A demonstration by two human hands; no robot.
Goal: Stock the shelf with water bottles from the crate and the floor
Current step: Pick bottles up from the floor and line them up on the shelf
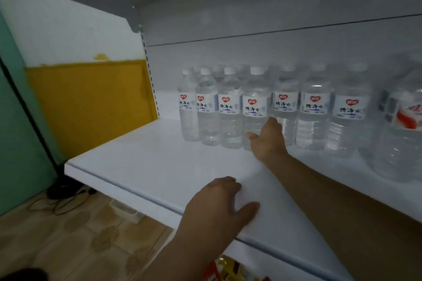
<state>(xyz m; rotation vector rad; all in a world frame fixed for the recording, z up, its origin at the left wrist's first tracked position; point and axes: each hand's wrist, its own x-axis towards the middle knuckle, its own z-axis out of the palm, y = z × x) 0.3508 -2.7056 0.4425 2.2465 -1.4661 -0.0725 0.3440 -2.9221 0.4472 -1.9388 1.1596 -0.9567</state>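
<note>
Head-camera footage showed a white, smooth metal shelf (159, 162) carrying a row of clear plastic water bottles (230, 107) with white caps and white-and-blue labels bearing a red heart, standing upright side by side toward the back. Farther right stood larger clear bottles (402, 125) with a red-marked label, blurred. The right hand (268, 138) reached in at the base of the fourth small bottle from the left, thumb stretched out to the left, the other fingers hidden behind the palm against the bottles, so whether they curled round one could not be told. The left hand (219, 203) lay palm-down on the shelf's front edge, fingers loosely spread and flat. Below left lay a brown tiled floor (68, 235) with dark cables (61, 201); a yellow-and-white wall (86, 98) closed the shelf's left end.
</note>
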